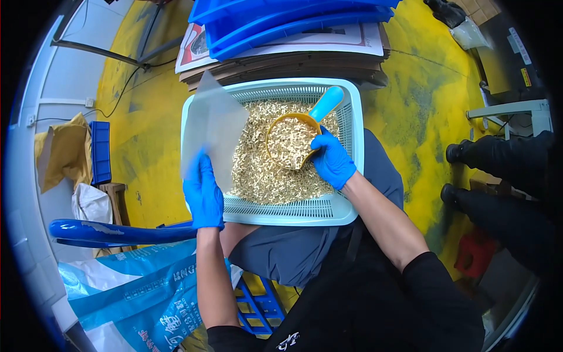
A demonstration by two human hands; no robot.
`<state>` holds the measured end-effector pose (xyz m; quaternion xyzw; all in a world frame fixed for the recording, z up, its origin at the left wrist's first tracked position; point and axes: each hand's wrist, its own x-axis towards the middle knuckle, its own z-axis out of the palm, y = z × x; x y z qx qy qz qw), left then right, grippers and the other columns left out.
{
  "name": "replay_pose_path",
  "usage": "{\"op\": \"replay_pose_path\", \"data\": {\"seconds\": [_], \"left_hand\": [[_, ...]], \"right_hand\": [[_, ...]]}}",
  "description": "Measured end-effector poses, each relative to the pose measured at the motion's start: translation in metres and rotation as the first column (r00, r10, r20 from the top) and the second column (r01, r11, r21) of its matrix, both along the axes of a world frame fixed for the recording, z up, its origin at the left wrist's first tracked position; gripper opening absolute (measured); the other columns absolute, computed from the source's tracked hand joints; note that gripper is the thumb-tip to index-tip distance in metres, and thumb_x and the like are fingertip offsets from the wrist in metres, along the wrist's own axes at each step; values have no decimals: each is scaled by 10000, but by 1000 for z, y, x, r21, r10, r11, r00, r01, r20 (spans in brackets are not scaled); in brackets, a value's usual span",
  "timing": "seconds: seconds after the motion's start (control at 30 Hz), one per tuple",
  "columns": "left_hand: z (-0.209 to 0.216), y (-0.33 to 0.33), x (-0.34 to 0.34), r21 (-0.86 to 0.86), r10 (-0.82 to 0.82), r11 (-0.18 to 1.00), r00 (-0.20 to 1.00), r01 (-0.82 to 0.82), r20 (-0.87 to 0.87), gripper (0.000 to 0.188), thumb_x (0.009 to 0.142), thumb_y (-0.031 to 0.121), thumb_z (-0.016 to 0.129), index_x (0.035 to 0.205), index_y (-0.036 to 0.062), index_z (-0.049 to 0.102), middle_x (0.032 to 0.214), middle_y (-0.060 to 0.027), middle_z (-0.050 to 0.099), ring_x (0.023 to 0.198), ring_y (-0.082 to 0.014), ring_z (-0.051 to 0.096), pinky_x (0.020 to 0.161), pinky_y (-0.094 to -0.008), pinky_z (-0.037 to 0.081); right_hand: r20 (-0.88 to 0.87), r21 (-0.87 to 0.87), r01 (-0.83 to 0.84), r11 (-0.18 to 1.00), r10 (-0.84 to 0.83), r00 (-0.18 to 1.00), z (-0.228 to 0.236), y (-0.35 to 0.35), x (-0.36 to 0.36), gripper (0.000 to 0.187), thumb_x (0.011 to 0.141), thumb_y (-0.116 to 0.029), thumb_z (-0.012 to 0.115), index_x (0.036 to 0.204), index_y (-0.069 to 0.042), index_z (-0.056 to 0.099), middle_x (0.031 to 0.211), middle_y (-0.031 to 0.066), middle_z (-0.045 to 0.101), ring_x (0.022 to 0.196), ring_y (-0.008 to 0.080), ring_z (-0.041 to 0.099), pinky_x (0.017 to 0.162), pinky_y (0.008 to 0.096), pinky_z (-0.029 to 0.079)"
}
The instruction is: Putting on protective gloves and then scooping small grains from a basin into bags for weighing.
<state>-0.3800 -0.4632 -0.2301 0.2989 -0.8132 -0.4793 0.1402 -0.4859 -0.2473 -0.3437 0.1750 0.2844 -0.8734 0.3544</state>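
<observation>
A light-green slotted plastic basket [350,205] rests at my lap, with a broad layer of short pale-gold pellets [270,186] in it. Over its left side, my left hand [204,196], in a blue glove, is closed on the lower part of a frosted translucent plastic bag [216,123], held up and tilted. My blue-gloved right hand [334,161] grips the side of a yellow scoop with a blue handle [326,104]. The scoop is full of pellets and sits just over the layer, its handle pointing to the far right. The bag's opening cannot be made out.
Beyond the basket, blue plastic trays [305,29] lie on stacked flat cardboard [281,66]. A blue-and-white printed sack [135,293] lies at lower left beside a blue curved bar [117,233]. Another person's dark-clad legs [504,152] are at right, near a red stool [474,253].
</observation>
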Motion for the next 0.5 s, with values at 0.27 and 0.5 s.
{"op": "replay_pose_path", "data": {"seconds": [0.27,0.5], "left_hand": [[-46,11,20,-708,-250,594,924,383,290,472,633,-41,611,1080,110,599,1010,-120,580,886,-320,555,770,-370,466],[-50,13,23,-327,-409,648,677,688,612,865,608,-99,538,1387,185,292,1326,-161,382,1107,-362,448,901,-422,446]], "right_hand": [[6,-4,60,998,-60,998,18,15,12,513,659,1,523,1166,-29,454,947,71,508,896,192,507,890,320,407],[-29,-47,48,998,-49,998,58,35,15,568,666,-44,505,1223,44,432,1167,152,528,1098,291,506,995,408,383]]}}
